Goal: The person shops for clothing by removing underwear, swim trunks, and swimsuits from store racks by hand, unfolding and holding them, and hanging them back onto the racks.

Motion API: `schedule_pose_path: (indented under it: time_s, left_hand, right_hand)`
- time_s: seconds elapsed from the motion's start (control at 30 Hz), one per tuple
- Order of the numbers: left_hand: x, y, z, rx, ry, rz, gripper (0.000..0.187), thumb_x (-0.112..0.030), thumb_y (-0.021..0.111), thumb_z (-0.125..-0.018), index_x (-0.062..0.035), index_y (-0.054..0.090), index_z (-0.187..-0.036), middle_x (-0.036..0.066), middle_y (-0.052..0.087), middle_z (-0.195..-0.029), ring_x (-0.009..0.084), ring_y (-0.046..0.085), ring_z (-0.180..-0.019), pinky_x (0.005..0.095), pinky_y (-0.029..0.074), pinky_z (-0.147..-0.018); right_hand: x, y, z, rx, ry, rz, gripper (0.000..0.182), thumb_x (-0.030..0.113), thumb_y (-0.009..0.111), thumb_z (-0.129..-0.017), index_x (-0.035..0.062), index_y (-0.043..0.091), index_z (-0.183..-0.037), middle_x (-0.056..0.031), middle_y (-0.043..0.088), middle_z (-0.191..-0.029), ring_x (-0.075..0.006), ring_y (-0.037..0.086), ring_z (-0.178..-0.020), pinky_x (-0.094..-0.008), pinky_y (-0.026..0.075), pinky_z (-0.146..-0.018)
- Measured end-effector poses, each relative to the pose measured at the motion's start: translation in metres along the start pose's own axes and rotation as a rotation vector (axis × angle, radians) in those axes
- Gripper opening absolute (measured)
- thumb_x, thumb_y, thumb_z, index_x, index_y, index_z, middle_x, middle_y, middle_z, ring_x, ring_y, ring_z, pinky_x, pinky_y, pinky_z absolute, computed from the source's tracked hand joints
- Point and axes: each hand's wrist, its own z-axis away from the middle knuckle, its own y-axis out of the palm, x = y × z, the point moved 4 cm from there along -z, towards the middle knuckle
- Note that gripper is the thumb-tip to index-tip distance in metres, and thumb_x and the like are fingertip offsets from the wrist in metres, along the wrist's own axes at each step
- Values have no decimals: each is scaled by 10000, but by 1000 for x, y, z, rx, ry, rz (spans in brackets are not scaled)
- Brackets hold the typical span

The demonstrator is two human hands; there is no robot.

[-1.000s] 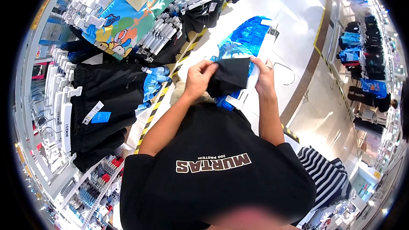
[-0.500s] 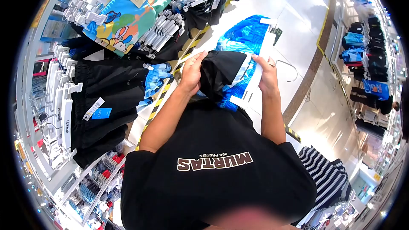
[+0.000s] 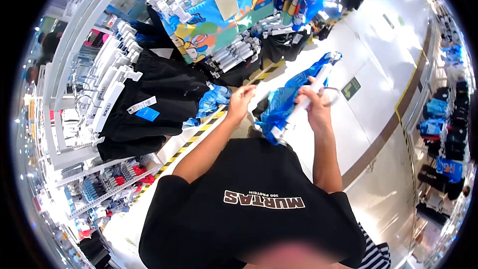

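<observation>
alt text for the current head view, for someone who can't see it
A person's right hand grips a white hanger bearing a blue patterned garment; their left hand is raised beside it. Black clothes hang at left, beside a pale tiled floor.

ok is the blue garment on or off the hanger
On: the blue garment runs along the white hanger in the right hand.

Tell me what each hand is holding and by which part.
The right hand grips the white hanger near the middle of its bar, with the blue garment attached. Whether the left hand holds anything cannot be told.
</observation>
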Motion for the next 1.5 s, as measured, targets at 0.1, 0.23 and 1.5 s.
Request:
schedule_pose_path:
  time_s: [0.1, 0.23, 1.5]
  left_hand:
    - [-29, 9, 22, 125, 26, 99, 347, -291, 546, -992, -13, 611, -1190, 34, 647, -1069, 103, 595, -920, 238, 448, -826]
    - [-64, -11, 33, 109, 48, 379, 420, -330, 421, -1039, 13, 596, -1206, 84, 649, -1084, 119, 602, -977, 278, 475, -884]
    - [83, -99, -97, -505, -111, 74, 397, -255, 545, -942, 25, 551, -1223, 95, 585, -1216, 220, 538, -1108, 355, 410, -973]
  right_hand:
    - [5, 46, -19, 179, 105, -133, 564, 116, 621, -891, 16, 327, -1362, -167, 606, -1135, -291, 679, -924, -343, 592, -697]
    - [19, 106, -43, 314, 98, -198, 450, 132, 639, -906, 50, 392, -1273, -176, 613, -1127, -325, 660, -993, -429, 591, -751]
    - [203, 88, -234, -164, -707, 215, 255, 141, 636, -926, -39, 580, -1098, -76, 617, -785, -132, 588, -616, -259, 493, -560]
